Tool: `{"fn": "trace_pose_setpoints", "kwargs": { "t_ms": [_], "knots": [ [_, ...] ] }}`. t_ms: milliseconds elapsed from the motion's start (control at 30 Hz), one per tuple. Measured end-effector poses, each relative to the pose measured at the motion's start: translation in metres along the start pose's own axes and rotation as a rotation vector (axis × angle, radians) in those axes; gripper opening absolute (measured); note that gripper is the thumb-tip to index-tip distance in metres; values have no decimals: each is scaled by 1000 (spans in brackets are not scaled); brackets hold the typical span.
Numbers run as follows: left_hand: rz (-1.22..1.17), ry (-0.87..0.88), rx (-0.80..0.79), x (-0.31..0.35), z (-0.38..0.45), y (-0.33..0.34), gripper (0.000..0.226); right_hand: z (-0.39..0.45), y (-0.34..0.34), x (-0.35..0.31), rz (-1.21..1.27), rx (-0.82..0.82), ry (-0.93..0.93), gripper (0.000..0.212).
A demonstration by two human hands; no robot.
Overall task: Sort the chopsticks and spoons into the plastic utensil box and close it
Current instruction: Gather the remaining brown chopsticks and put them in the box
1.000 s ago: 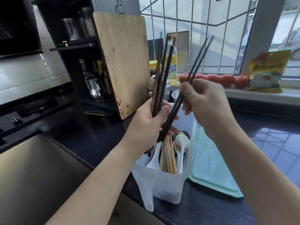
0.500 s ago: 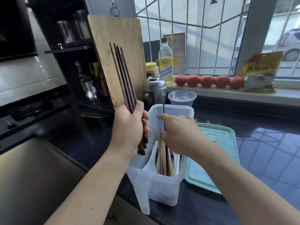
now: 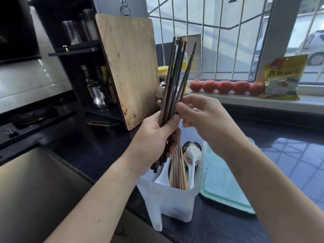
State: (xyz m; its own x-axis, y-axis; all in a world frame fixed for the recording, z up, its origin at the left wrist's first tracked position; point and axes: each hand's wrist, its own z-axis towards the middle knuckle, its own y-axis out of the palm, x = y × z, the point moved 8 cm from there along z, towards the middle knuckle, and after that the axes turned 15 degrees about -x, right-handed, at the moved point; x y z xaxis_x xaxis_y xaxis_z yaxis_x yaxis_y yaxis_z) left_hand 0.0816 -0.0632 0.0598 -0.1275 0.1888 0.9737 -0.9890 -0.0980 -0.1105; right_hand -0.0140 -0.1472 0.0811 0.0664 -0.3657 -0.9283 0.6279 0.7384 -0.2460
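A single wide-angle camera is sitting on the person's head, looking forward and down along both forearms, so the left hand (image 3: 154, 137) and right hand (image 3: 206, 120) are filling the near centre. It is facing a barred window (image 3: 219, 37) across the dark counter (image 3: 105, 148), with the sink (image 3: 35, 190) lying at lower left. The lens is bending straight edges near the frame's borders.

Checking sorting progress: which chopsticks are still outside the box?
The dark brown chopsticks gripped in the left hand; the pale bamboo chopsticks already stand in the utensil box.
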Motion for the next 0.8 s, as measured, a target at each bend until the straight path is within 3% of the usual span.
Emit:
{"fn": "trace_pose_setpoints", "kwargs": {
  "t_ms": [133,200,233,333,500,667,800],
  "knots": [
    [-43,0,172,-1,-4,-19,25,-17,-41,-16,216,351,-102,13],
    [-51,7,281,-3,-6,-31,24,-24,-53,-30,-14,415,-114,12],
    [-41,10,304,-4,-6,-35,24,-22,-47,-34,-173,346,-88,10],
    [7,20,306,-6,-5,-36,22,-11,-8,-22,-520,39,37,39],
    [29,37,304,-5,-3,-35,21,-5,23,2,-724,-40,123,68],
    [-71,67,389,-5,-7,-41,20,-3,29,16,-840,26,159,55],
    [-94,83,378,-8,-5,-42,22,-4,42,33,-1042,-242,311,28]
  ]
}}
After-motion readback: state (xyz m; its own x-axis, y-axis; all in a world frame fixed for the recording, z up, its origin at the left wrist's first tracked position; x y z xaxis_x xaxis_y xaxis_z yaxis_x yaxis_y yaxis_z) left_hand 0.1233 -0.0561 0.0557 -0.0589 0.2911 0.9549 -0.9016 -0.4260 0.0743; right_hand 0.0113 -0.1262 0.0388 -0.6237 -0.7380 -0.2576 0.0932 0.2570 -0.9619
